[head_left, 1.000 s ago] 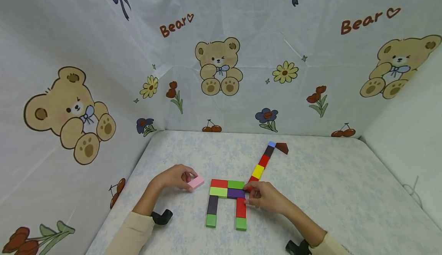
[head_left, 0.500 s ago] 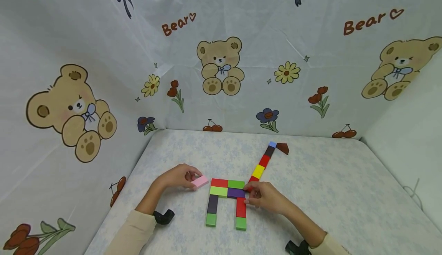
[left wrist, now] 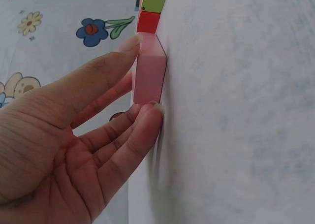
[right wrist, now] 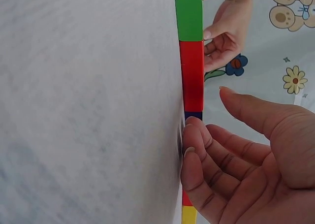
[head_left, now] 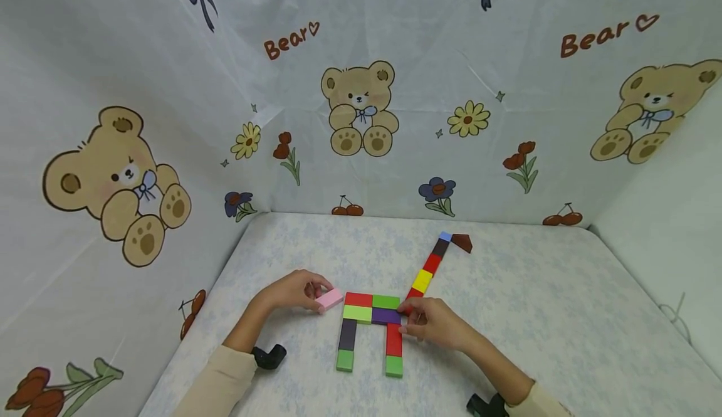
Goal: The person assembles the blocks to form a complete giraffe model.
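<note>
A pink block (head_left: pixel 329 300) is pinched between the thumb and fingers of my left hand (head_left: pixel 294 290), tilted, its far end right at the left corner of a block figure. Up close in the left wrist view, the pink block (left wrist: pixel 150 79) sits low over the table, in line with a red block (left wrist: pixel 148 22). My right hand (head_left: pixel 437 324) rests at the figure's right side, beside the purple block (head_left: pixel 386 316) and the upright red block (head_left: pixel 393 340). Its fingertips (right wrist: pixel 191 165) are at the blocks' edge and its thumb stands apart, with nothing gripped.
The flat figure also has red, green and lime blocks, a dark left leg (head_left: pixel 347 335), and two green feet. A slanted row with a yellow block (head_left: pixel 422 280) leads to a brown piece (head_left: pixel 462 242). A bear-print cloth (head_left: pixel 417 91) hangs behind the table (head_left: pixel 536 316).
My left hand has carried the pink block to the right, up to the figure's left corner. The right hand has stayed in place.
</note>
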`<state>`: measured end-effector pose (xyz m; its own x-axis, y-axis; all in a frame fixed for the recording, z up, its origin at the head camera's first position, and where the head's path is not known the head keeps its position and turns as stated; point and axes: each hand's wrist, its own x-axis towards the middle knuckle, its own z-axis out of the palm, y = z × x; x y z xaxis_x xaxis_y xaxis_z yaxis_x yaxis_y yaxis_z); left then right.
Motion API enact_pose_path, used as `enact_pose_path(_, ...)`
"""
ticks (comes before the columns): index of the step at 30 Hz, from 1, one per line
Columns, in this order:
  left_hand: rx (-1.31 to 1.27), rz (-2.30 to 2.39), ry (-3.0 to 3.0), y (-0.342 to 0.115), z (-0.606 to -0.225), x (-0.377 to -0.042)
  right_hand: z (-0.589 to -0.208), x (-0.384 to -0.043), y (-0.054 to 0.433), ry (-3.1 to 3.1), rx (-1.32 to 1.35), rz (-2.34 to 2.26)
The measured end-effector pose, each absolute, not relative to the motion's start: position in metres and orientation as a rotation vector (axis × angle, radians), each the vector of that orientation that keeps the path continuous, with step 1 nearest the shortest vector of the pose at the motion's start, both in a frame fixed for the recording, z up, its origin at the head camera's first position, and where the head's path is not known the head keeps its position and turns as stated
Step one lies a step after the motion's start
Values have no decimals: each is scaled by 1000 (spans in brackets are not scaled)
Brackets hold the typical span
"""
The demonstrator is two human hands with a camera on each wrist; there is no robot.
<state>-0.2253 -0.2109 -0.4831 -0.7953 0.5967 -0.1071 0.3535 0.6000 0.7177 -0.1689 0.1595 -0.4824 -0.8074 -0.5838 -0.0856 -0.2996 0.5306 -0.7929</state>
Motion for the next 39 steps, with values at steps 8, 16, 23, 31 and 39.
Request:
enact_pose_path(8, 778, 1014, 2486, -208, -483, -226, -480, -168, 161, 2407, -751, -1190)
enact_pose_path(16, 786, 1014, 2481, -209, -484, -225, -484, -168, 160, 2395, -748, -1192)
enact_pose_path(23, 803, 1036, 2472, -207, -481, -223, -481, -168, 160, 2406, -738, -1183)
enact_pose_path(31, 789, 1021, 2481, -206, -483, -224, -483, -168, 161, 2403, -748, -1197)
enact_pose_path(39, 802, 1021, 2479, -205, -483, -224, -482, -168, 162, 2417, -748, -1181)
